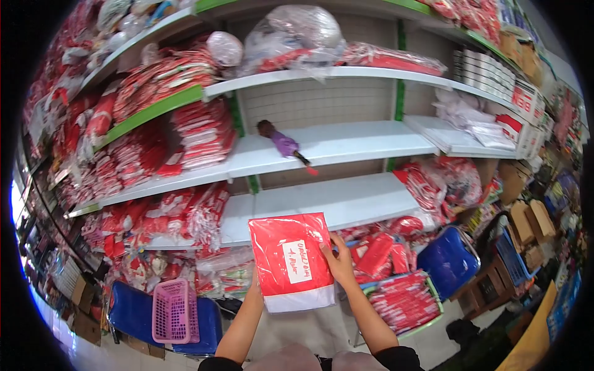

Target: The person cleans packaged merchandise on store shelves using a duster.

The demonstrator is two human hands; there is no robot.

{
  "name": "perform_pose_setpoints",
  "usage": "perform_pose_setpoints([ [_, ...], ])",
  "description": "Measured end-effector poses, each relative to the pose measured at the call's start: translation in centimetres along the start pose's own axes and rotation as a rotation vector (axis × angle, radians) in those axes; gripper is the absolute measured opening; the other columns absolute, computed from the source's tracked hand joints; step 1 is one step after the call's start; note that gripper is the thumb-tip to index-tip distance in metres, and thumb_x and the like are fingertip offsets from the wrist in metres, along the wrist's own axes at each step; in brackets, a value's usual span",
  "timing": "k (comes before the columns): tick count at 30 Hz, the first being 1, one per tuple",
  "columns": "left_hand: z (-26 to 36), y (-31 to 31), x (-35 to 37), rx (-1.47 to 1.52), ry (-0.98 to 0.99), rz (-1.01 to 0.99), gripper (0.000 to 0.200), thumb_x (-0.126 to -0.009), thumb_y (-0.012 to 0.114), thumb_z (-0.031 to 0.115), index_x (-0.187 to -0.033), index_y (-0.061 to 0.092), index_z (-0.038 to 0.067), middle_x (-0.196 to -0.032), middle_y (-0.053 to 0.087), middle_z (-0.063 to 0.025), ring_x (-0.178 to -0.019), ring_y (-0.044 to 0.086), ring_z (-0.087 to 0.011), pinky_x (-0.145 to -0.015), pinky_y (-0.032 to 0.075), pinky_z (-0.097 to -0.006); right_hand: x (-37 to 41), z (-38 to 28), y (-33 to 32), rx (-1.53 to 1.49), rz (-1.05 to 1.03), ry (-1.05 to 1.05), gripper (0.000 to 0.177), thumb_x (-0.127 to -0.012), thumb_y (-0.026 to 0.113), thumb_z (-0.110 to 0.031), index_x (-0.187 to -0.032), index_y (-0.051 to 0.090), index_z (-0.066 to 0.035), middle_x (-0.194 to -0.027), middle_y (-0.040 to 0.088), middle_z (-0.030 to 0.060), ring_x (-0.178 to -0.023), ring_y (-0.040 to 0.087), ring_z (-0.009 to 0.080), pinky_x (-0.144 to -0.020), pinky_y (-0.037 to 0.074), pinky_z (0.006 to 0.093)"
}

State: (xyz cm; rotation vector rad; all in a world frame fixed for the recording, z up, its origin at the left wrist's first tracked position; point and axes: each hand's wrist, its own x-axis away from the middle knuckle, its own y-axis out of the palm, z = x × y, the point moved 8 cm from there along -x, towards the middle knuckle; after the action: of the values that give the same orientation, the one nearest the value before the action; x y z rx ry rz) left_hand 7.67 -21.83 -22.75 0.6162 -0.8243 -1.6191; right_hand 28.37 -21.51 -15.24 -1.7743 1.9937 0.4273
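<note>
A flat red and white packet [275, 247] in clear plastic, with a handwritten white label, is held up in front of the lower shelf. My right hand [339, 260] grips its right edge, thumb on the front. At its lower left edge is my left hand [255, 285], mostly hidden behind the packet, its fingers out of sight. Beyond the packet, a purple object with a dark handle [284, 144] lies on the middle shelf [352, 145].
Stacks of red and white packets [203, 133] fill the left shelves. A pink basket [171, 312] sits on a blue chair [130, 309] at lower left. A crate of red packets [405, 303] and another blue chair [450, 260] stand at right.
</note>
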Motion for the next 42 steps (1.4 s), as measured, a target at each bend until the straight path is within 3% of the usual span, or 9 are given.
perform_pose_setpoints([
  [5, 7.0, -4.0, 1.1, 0.128, 0.172, 0.011, 0.05, -0.092, 0.039, 0.042, -0.124, 0.045, 0.004, -0.121, 0.053, -0.017, -0.106, 0.055, -0.0304, -0.089, 0.048, -0.0458, -4.0, -2.6, 4.7, 0.001, 0.044, -0.018, 0.026, -0.085, 0.057, -0.009, -0.111, 0.058, -0.007, -0.102, 0.056, 0.008, -0.094, 0.054, 0.017, -0.071, 0.045, 0.0266],
  [12, 11.5, -5.7, 0.4, 0.313, 0.357, 0.016, 0.051, -0.092, 0.039, 0.043, -0.124, 0.044, 0.004, -0.122, 0.052, -0.0164, -0.108, 0.054, -0.0321, -0.089, 0.047, -0.0484, -14.8, -9.9, 7.9, 0.492, 0.136, -0.574, 0.022, -0.079, 0.059, -0.006, -0.101, 0.058, -0.004, -0.103, 0.051, 0.0122, -0.097, 0.049, 0.0284, -0.077, 0.043, 0.0393],
  [18, 12.4, -5.3, -2.8, 0.449, 0.379, 0.094, 0.064, -0.087, 0.038, 0.057, -0.128, 0.041, 0.008, -0.126, 0.05, -0.0159, -0.109, 0.053, -0.0346, -0.09, 0.046, -0.0518, -27.4, -3.4, 12.9, 1.13, 0.054, -0.335, 0.036, -0.078, 0.059, -0.011, -0.112, 0.051, -0.006, -0.109, 0.047, 0.0143, -0.1, 0.047, 0.0295, -0.078, 0.041, 0.0445],
  [23, 13.5, -4.4, -6.0, 0.385, 0.4, 0.038, 0.059, -0.091, 0.032, 0.051, -0.128, 0.039, 0.006, -0.127, 0.048, -0.0165, -0.112, 0.05, -0.0352, -0.094, 0.042, -0.0527, -32.5, 4.9, 14.1, 1.227, -0.148, -0.015, 0.044, -0.08, 0.057, -0.013, -0.12, 0.04, -0.006, -0.093, 0.06, 0.0189, -0.077, 0.065, 0.0349, -0.062, 0.052, 0.045],
  [32, 15.6, -5.5, -8.3, 0.366, 0.573, 0.164, 0.059, -0.09, 0.035, 0.053, -0.125, 0.044, 0.006, -0.121, 0.053, -0.0146, -0.104, 0.056, -0.0313, -0.089, 0.047, -0.048, -18.7, 5.5, 12.0, 0.309, -0.488, -0.133, 0.045, -0.093, 0.043, -0.038, -0.095, 0.048, 0.007, -0.073, 0.059, 0.0268, -0.071, 0.057, 0.0445, -0.062, 0.043, 0.0485],
  [33, 16.2, -5.2, -8.2, 0.325, 0.586, 0.127, 0.059, -0.09, 0.036, 0.053, -0.125, 0.044, 0.006, -0.121, 0.053, -0.0139, -0.106, 0.055, -0.0306, -0.091, 0.046, -0.0468, -14.8, 6.0, 12.2, 0.424, -0.733, 0.203, 0.042, -0.093, 0.044, -0.035, -0.092, 0.051, 0.006, -0.07, 0.059, 0.0259, -0.066, 0.057, 0.0433, -0.059, 0.044, 0.0474],
  [34, 16.7, -5.2, -8.5, 0.388, 0.599, -0.043, 0.06, -0.089, 0.036, 0.054, -0.125, 0.044, 0.006, -0.122, 0.053, -0.0139, -0.107, 0.054, -0.0305, -0.092, 0.045, -0.047, -11.6, 7.1, 12.6, 0.407, -0.701, -0.146, 0.037, -0.091, 0.047, -0.03, -0.085, 0.054, 0.006, -0.064, 0.058, 0.0246, -0.058, 0.058, 0.0416, -0.056, 0.045, 0.0464],
  [36, 17.2, -7.7, -8.6, 0.412, 0.623, -0.167, 0.063, -0.088, 0.037, 0.056, -0.126, 0.043, 0.006, -0.122, 0.053, -0.0141, -0.107, 0.054, -0.0307, -0.092, 0.045, -0.0476, -6.5, 7.5, 13.4, 0.66, -0.972, -0.3, 0.034, -0.088, 0.049, -0.027, -0.083, 0.056, 0.006, -0.064, 0.057, 0.0267, -0.058, 0.058, 0.0404, -0.054, 0.047, 0.0447],
  [42, 19.1, -7.6, -7.1, 0.36, 0.588, 0.04, 0.07, -0.086, 0.035, 0.061, -0.128, 0.041, 0.006, -0.119, 0.052, -0.0162, -0.103, 0.054, -0.0337, -0.091, 0.044, -0.0498, -7.7, 6.6, 13.7, 0.634, -0.705, -0.094, 0.032, -0.087, 0.05, -0.025, -0.092, 0.055, 0.005, -0.073, 0.06, 0.0256, -0.064, 0.061, 0.0385, -0.057, 0.049, 0.0446],
])
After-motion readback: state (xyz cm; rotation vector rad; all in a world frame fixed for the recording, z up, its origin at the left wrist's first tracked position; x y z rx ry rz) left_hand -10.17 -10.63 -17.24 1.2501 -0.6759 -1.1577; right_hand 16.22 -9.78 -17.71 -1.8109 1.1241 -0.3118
